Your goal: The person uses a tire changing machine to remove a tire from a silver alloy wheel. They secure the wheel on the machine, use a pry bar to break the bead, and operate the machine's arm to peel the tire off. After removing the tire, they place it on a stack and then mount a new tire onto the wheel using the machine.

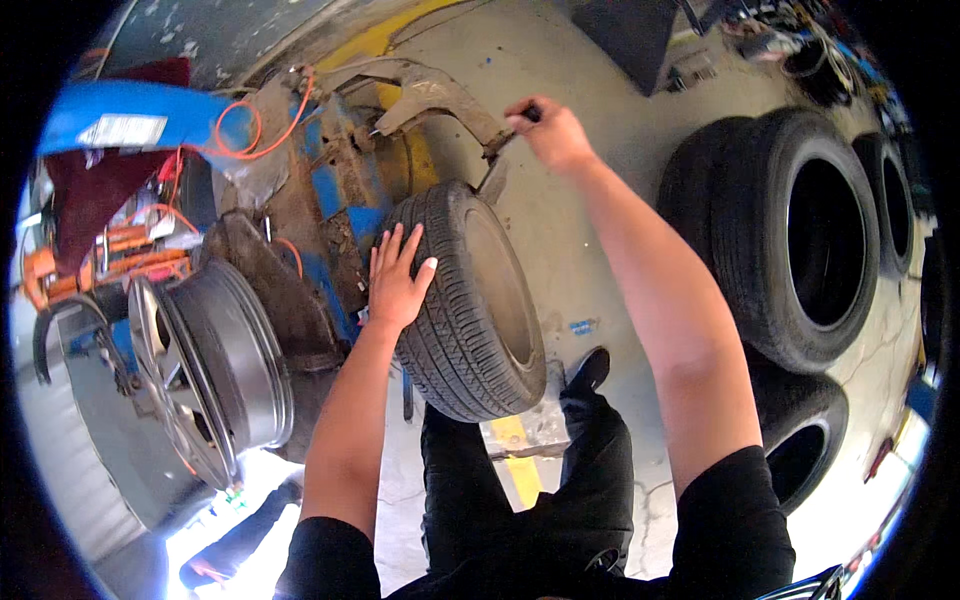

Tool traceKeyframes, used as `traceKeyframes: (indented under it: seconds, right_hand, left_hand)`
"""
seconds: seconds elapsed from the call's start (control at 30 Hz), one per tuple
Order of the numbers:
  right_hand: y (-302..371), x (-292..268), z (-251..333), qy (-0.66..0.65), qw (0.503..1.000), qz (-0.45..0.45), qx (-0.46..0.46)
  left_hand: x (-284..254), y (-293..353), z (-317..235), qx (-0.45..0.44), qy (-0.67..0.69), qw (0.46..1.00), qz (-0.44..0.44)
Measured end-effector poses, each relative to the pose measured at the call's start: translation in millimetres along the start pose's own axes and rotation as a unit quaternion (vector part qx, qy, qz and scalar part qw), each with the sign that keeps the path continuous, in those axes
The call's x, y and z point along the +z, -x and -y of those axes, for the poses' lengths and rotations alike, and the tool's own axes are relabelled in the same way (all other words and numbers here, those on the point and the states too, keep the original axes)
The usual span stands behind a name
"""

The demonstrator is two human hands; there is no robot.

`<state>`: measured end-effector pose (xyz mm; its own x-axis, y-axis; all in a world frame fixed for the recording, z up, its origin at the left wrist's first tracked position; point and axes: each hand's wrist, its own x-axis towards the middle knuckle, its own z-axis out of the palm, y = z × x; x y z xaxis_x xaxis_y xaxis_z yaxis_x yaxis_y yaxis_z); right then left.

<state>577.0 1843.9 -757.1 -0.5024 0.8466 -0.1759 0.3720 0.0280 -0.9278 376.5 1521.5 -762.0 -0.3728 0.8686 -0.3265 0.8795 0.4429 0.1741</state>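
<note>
A tire [448,325] with a grey inner side stands upright between my legs and a worn, blue-painted shop machine. My left hand [398,282] lies on its tread, fingers stretched and slightly spread. Up and to the right, my right hand [556,138] is closed around a dark handle [531,113] at the end of the machine's curved metal arm [435,95]. Below that handle the arm's end reaches down to the tire's far edge; exactly where it touches is hard to make out.
On the left, a silver alloy wheel [235,350] without a tire sits by the machine. An orange hose [262,150] loops over a blue part. Several loose tires [740,200] stand at the right. A dark box-like object [625,40] is at the far side.
</note>
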Motion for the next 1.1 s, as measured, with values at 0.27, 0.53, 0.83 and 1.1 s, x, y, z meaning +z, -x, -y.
traceKeyframes:
  seconds: [0.27,0.53,0.83,1.1]
  right_hand:
    - [14,21,8,0.037,0.998,-0.054,-0.018]
    - [1,10,9,0.035,0.998,-0.046,0.007]
    - [-5,11,4,0.058,0.996,-0.069,-0.012]
    - [-14,4,-6,0.060,0.995,-0.084,-0.005]
  left_hand:
    - [4,41,-48,0.066,-0.041,0.995,-0.064]
    - [-9,-2,-30,0.087,-0.021,0.994,-0.057]
    - [-2,10,-35,0.097,-0.052,0.993,-0.053]
    - [-4,-5,-32,0.094,-0.044,0.994,-0.042]
